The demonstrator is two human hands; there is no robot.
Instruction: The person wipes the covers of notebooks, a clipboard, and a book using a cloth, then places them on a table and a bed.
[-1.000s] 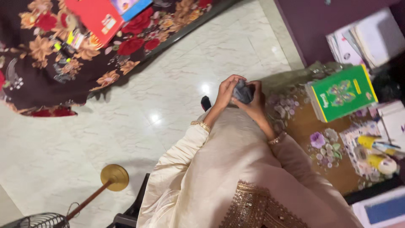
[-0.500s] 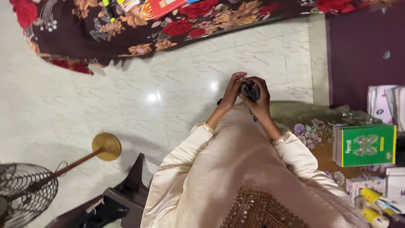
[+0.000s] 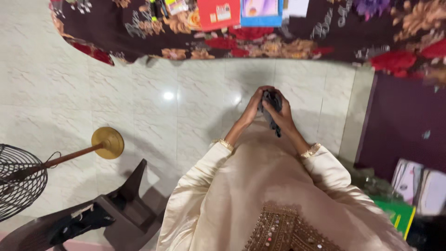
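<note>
Hands up front over the marble floor [image 3: 139, 107] | left hand [image 3: 253, 108] and right hand [image 3: 282, 116] both clamped on a bunched dark grey cloth [image 3: 271, 103] | cloth sits squeezed between them, tail dangling

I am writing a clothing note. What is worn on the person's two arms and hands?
Both arms wear long, loose cream sleeves of shiny fabric. Each wrist carries a gold bangle: one by the left hand, one by the right hand. The hands are bare, without gloves.
</note>
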